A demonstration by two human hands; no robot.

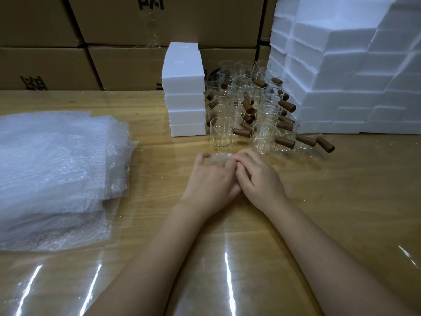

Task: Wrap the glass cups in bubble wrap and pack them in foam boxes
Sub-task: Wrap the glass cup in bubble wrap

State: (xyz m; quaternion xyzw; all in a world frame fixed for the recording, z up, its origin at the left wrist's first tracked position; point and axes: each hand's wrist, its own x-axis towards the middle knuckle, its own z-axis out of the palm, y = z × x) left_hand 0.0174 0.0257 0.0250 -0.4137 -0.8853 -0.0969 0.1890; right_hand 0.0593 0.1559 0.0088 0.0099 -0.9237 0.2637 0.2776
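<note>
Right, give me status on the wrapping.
Left grip and right grip both curled round a bubble-wrap bundle. Bare cups and foam boxes just beyond, untouched.

A light brown wooden worktop [341, 201] with grain running across it fills the lower part of the view. A clear glossy cover [145, 174] lies over it and throws back long white streaks of light [227, 267] near the front. Behind the worktop, brown cardboard boxes [127, 65] are stacked edge to edge in at least 2 rows, with dark gaps at the seams. Black printed marks [34, 83] show on several faces, partly cut off. The stack hides the walls and floor.
</note>
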